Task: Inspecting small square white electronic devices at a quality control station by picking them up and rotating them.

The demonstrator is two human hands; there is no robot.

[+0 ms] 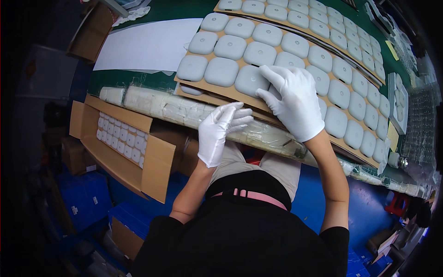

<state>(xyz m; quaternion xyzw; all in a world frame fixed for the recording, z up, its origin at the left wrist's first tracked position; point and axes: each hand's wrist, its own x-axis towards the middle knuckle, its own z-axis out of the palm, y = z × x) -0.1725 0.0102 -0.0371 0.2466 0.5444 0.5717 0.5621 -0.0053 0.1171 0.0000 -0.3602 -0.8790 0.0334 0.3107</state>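
Rows of white, rounded-square cases point(221, 71) sit in a brown cardboard tray point(183, 87) on the workbench. My right hand point(295, 99), in a white glove, arches over the tray's front row. Its thumb and forefinger are curled onto the right part of one white case point(250, 79), which lies in line with its neighbours. The other right fingers hide part of the cases beneath. Also gloved in white, my left hand point(219, 131) is held open at the tray's near edge, fingers extended and apart, with nothing in it.
Behind stands another tray of similar cases point(297, 18). A white sheet point(145, 46) lies on the green bench top at left. The bench's front edge is padded and taped point(157, 104). Below left, an open carton point(159, 168) contains more cases. Blue boxes point(83, 198) stand on the floor.
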